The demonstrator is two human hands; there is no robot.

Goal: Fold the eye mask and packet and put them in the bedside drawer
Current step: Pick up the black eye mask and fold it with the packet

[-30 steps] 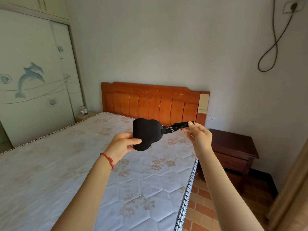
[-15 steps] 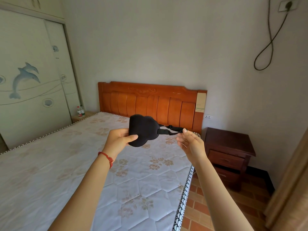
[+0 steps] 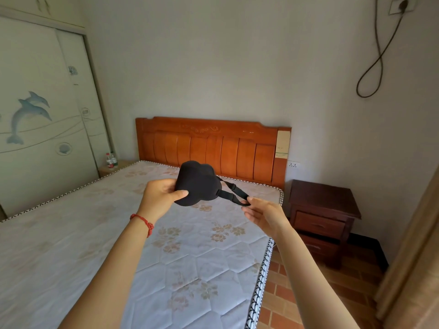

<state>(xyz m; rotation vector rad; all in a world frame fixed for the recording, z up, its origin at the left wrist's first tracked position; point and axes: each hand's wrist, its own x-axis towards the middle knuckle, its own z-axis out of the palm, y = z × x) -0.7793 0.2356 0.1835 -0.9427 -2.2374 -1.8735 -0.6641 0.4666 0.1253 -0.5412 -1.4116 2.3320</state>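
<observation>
A black padded eye mask (image 3: pixel 198 185), folded double, is held up over the mattress. My left hand (image 3: pixel 160 195) pinches its lower left edge between thumb and fingers. The mask's black strap (image 3: pixel 234 194) hangs out to the right in a slack loop. My right hand (image 3: pixel 264 213) holds the end of that loop at its fingertips, palm turned up. The dark wooden bedside table (image 3: pixel 320 205) stands to the right of the bed, and its upper drawer (image 3: pixel 319 225) is closed. No packet is in view.
A bare quilted mattress (image 3: pixel 118 245) fills the lower left, with an orange wooden headboard (image 3: pixel 211 148) behind. A wardrobe with dolphin doors (image 3: pixel 40 115) stands at the left. Two bottles (image 3: pixel 111 160) sit on a far side table. Tiled floor (image 3: pixel 308 293) lies right of the bed.
My right hand has come in towards the mask and dropped lower, so the strap went from taut to a slack loop. The mask has been lifted slightly by my left hand.
</observation>
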